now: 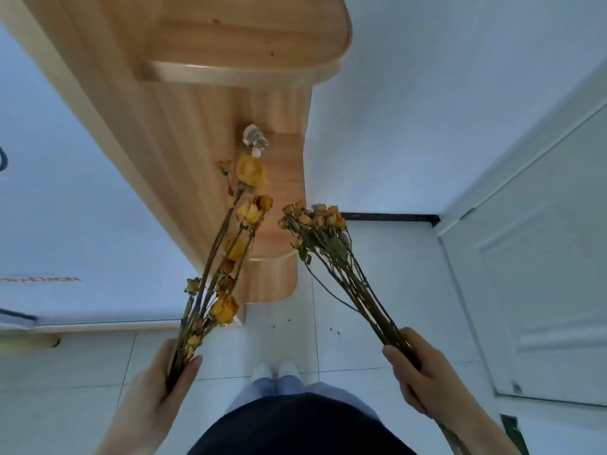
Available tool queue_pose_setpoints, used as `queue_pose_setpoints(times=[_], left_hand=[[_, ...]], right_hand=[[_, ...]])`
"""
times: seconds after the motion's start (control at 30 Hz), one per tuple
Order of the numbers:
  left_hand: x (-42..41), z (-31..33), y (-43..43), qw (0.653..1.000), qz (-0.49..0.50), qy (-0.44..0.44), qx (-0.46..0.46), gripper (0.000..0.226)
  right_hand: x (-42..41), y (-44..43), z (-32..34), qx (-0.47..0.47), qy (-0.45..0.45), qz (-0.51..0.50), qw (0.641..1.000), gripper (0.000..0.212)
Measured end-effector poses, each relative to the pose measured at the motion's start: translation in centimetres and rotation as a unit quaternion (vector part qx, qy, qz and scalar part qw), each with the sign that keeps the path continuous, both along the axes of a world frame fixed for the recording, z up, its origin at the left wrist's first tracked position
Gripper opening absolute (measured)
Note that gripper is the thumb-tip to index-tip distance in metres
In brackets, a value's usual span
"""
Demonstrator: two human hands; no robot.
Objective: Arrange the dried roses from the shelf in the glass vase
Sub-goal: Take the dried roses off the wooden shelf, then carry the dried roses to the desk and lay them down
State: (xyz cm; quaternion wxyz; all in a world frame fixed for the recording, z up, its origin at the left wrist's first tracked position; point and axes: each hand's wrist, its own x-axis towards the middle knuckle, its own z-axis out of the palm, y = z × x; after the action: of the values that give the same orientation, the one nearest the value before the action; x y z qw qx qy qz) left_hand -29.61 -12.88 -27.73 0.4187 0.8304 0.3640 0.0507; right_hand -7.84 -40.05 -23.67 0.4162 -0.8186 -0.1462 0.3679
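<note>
In the left hand (170, 372), fingers and thumb curled tight round the lower stems, holds a bunch of large-bloomed dried yellow roses (225, 308). In the right hand (414, 372), gripped the same way, holds a denser bunch of small-headed dried roses (315, 218). Keeps the two bunches apart, heads leaning toward the rounded wooden shelf unit (282, 178).

Looks like the carrying step: in hand, not yet in any vase. Cannot pick out a glass vase for certain, only a small pale object (254, 141) on a shelf tier, too blurred to name. Next calls for finding the vase mouth and feeding the stems in cut ends first, gently, being probably brittle.

Underfoot, white floor tiles (377, 274) flecked with dark crumbs (335, 330), and white shoes (276, 369). Beyond, a black skirting strip (387, 217) under a white wall. To the right, a white door (542, 257).
</note>
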Motion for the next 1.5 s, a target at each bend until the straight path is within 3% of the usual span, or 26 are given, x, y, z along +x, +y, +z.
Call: queue_pose_setpoints(times=[0.3, 0.6, 1.07, 1.5], left_hand=[[0.7, -6.0, -1.4, 0.992, -0.038, 0.09, -0.085, 0.011], [1.3, -9.3, -1.0, 0.987, -0.059, 0.088, -0.122, 0.007], [4.4, -10.5, -4.4, 0.949, -0.255, 0.16, -0.089, 0.01], [3.9, -10.7, -21.7, 0.915, -0.365, 0.162, -0.062, 0.008]], right_hand=[[-2.0, -0.1, -7.3, -0.06, 0.073, -0.064, 0.993, 0.026], [-4.9, -1.6, -9.0, -0.088, 0.097, -0.115, 0.985, 0.023], [-13.5, -9.4, -10.2, -0.059, 0.118, -0.303, 0.944, 0.028], [-25.6, -26.8, -11.8, -0.013, 0.105, -0.464, 0.88, 0.029]])
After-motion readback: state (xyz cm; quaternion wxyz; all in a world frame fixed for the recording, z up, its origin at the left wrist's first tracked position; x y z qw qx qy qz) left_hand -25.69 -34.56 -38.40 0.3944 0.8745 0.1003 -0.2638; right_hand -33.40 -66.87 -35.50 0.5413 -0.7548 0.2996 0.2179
